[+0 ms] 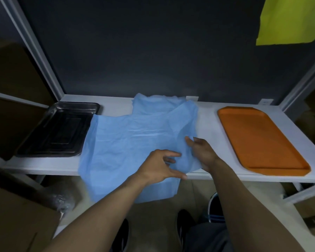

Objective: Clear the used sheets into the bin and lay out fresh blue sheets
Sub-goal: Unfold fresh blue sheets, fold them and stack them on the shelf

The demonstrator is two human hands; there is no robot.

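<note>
Pale floor (198, 190) closest in, with dark shoes (185, 220) planted on it and a cardboard box (16, 215) low down, well to the left of the fingers. Up at the front lip of the white shelf (207, 120), both hands are on the blue sheet (131, 139). The left hand (158, 166) comes in with its fingers (173, 154) spread and lightly bent, thumb underneath, pinching a fold of the sheet right at the shelf edge. Just beside it, the right hand (204, 153) has its fingers curled round the sheet's right border, thumb pointing away. The sheet itself is crumpled: it spreads out leftward and beyond the fingers across the middle of the shelf, and below the fingers it drapes over the front edge toward the floor. Past the left fingers, a metal tray (62, 131) sits just beside the sheet's far-left edge. Off to the right of the right fingers, apart from the sheet, lies an orange tray (258, 139). Beyond everything, a dark wall (153, 51), and a yellow-green sheet (289, 20) hanging high to the right.
</note>
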